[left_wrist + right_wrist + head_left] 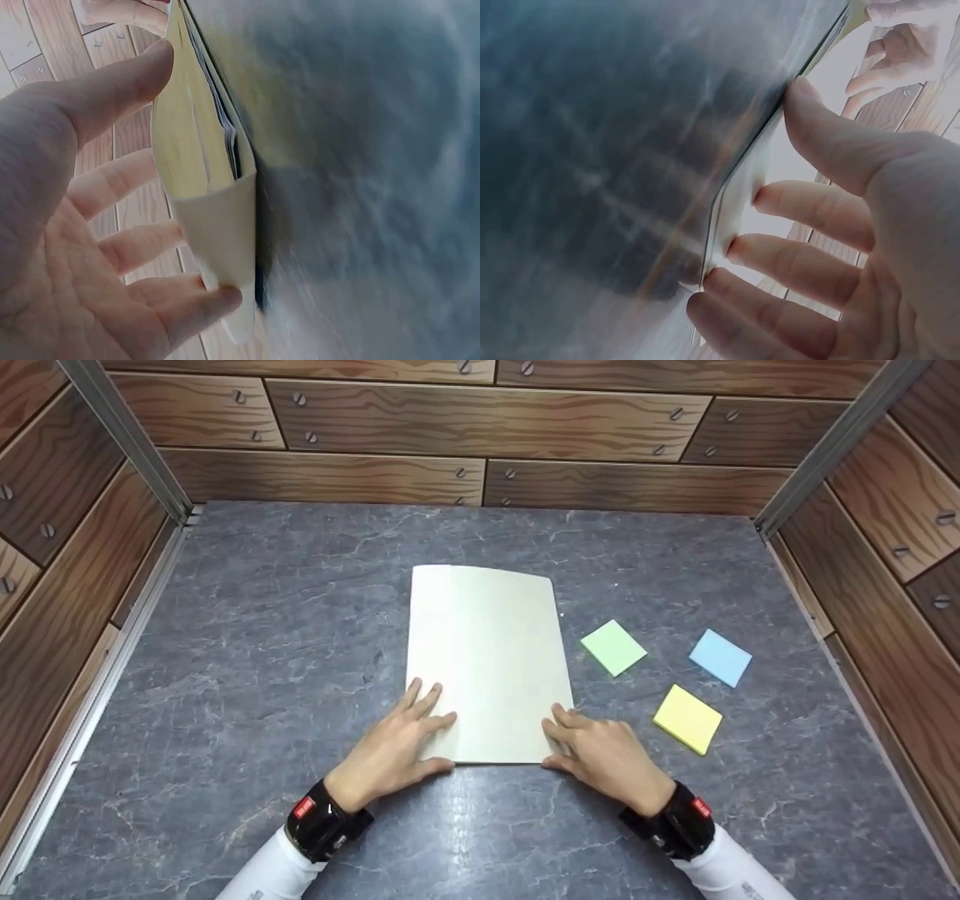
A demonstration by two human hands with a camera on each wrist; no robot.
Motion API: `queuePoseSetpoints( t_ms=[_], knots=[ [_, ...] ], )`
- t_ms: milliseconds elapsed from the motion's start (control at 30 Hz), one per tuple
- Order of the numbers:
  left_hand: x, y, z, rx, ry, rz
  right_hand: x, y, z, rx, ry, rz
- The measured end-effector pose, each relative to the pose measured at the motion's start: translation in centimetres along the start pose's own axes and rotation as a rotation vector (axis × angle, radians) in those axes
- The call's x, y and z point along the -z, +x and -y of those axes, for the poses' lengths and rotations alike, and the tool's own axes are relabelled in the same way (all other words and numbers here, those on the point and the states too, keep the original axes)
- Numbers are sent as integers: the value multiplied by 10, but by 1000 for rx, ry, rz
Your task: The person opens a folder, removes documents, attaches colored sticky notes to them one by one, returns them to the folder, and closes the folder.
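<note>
A pale cream booklet [499, 660] lies closed on the grey marbled table, its short edge towards me. In the left wrist view the booklet's cover [214, 232] bends round a rounded spine, with loose page edges showing inside. My left hand [390, 750] rests on the lower left of the booklet, fingers spread and thumb at the near edge. At the lower right corner, my right hand [607, 754] touches the side with its fingers, and its thumb meets the near edge. The right wrist view shows those fingertips [739, 247] against the booklet's side.
To the right of the booklet lie a green sticky-note pad [613, 648], a blue pad [720, 658] and a yellow pad [688, 718]. Wood-patterned walls [480, 424] enclose the table [285, 607] at the back and both sides, with metal posts at the corners.
</note>
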State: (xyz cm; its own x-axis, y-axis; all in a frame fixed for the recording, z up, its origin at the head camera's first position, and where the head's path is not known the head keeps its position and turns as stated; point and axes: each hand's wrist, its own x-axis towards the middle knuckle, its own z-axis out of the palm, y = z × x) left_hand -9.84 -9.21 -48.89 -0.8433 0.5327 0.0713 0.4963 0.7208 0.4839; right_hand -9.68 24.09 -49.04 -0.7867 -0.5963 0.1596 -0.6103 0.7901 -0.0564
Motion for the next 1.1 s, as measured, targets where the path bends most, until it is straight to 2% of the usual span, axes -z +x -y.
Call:
queuePoseSetpoints(
  t_ms=[100, 200, 367, 467, 633, 733, 867, 967, 1100],
  knots=[
    [0, 0, -5, -2, 10, -33, 3, -2, -1, -25, 47, -6],
    [0, 1, -14, -9, 61, -48, 5, -5, -2, -74, 96, -25],
    [0, 6, -32, -25, 128, -20, 7, -8, -5, -154, 166, -84],
    [0, 11, -43, -31, 148, -4, 6, -6, -9, -231, 256, -138],
    [-3, 22, -56, -80, 224, 4, 6, 3, -20, -392, 487, -164],
    [-9, 30, -62, -140, 265, 15, 6, 7, -28, -479, 657, -112],
    [-18, 39, -69, -205, 314, 16, 4, 16, -41, -593, 951, -10],
    [-26, 45, -73, -223, 351, 17, 2, 22, -49, -664, 1145, 52],
    [-35, 52, -77, -215, 393, 14, -2, 27, -54, -691, 1317, 105]
  ],
)
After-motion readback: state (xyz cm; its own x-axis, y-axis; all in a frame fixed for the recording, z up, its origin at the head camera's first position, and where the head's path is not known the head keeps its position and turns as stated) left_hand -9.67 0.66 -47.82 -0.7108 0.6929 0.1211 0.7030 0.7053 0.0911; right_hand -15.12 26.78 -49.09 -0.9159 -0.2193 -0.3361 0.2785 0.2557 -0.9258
